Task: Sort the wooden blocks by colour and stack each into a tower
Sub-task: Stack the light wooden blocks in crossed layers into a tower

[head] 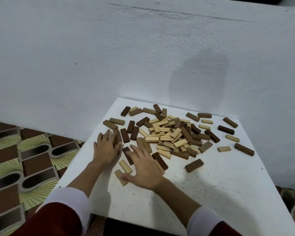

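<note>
No tower stands yet: the wooden blocks lie mixed mid-frame, while the left hand and right hand spread flat-fingered over them.

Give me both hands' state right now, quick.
Left hand: fingers over dark blocks; whether it grips them cannot be told.
Right hand: open, fingers spread flat over loose blocks, holding nothing.

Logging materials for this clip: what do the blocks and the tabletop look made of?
The pale blocks look like unfinished light wood with faint grain. The dark blocks seem to be the same wood stained matt brown. The tabletop is a white painted or laminated board, scuffed and speckled; which of the two is unclear.
</note>
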